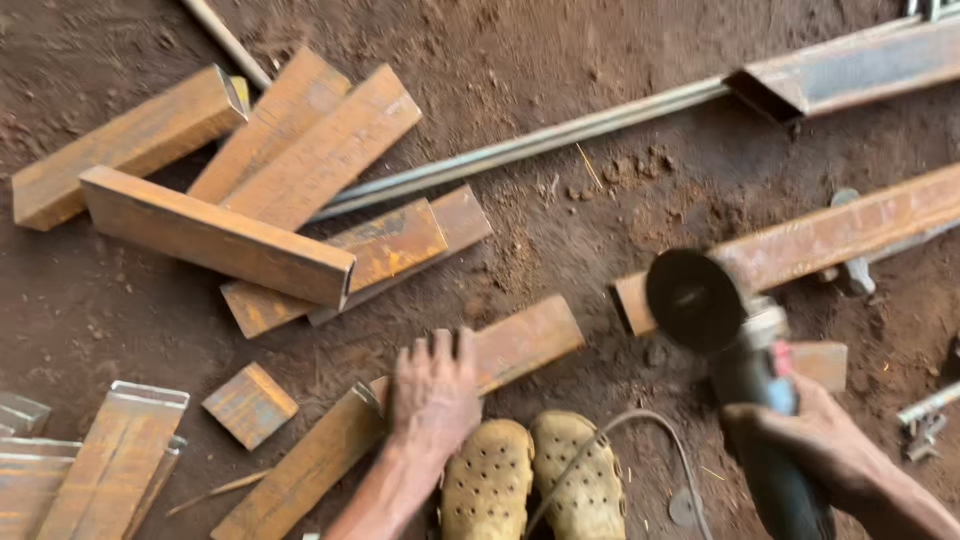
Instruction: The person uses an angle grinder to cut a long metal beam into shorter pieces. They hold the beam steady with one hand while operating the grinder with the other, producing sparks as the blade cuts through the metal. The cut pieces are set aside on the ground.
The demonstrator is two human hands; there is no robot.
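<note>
The ground [560,90] is bare brown dirt, with bits of metal lying all over it. The left hand [433,392] is spread flat, palm down, pressing on a long rusty orange metal bar [520,345] that lies slanted on the dirt right in front of the person's two tan rubber clogs with holes [532,478]. The right hand [815,440] is wrapped tight around the dark handle of a grinder with a round black disc [697,300]. The disc hangs just over the cut end of another long rusty metal bar [830,238], off to the right. A grey cord [640,425] loops from the grinder past the clogs. A heap of short rusty metal blocks [260,190] lies up on the left, well apart from both hands. A thin grey metal strip [530,148] runs across the dirt behind them.
</note>
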